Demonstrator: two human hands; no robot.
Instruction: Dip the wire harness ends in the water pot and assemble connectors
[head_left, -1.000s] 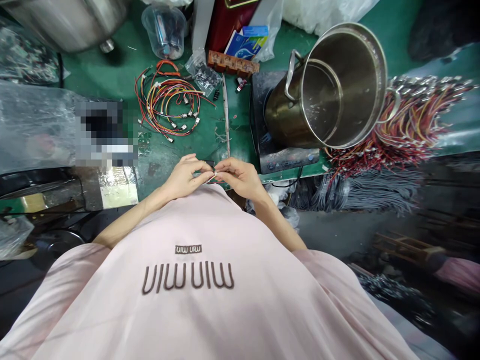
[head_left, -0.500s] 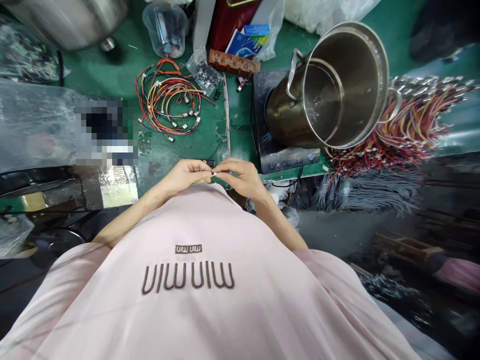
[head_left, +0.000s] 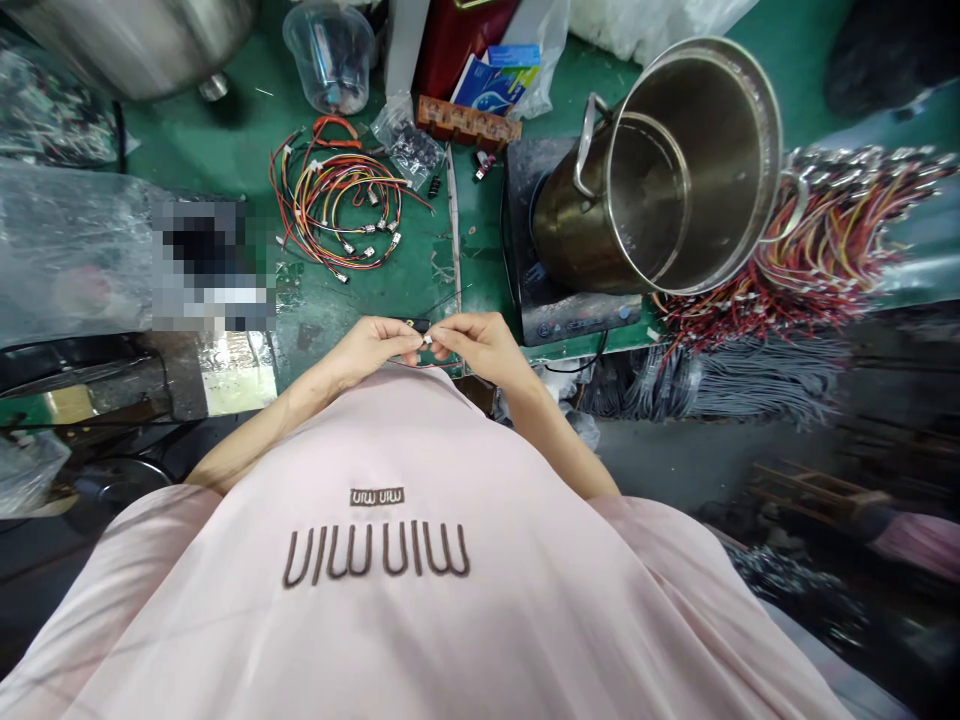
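Note:
Close to the front edge of the bench, my left hand (head_left: 382,342) and my right hand (head_left: 476,346) meet at the fingertips. Between them shows a small white wire connector (head_left: 427,340). My right thumb and forefinger pinch it. The left fingers are pressed together at its other side; what lies inside that pinch is too small to make out. A thin reddish wire (head_left: 439,364) runs just below the hands. Behind the fingertips lies a small black object (head_left: 412,325), partly covered. Farther back rests a loose coil of red, yellow and black wires (head_left: 341,205) with connectors.
A tall metal pot (head_left: 585,220) stands on a black hot plate (head_left: 577,315) at the right. Beyond it lie a heap of red and yellow wires (head_left: 817,250) and grey cables (head_left: 757,380). A clear tub (head_left: 330,60) and an orange-brown block (head_left: 469,122) stand behind.
My fingertips have drawn slightly apart, and the white connector now shows between them. The yellowish wire under the left hand is out of sight; a reddish one shows below.

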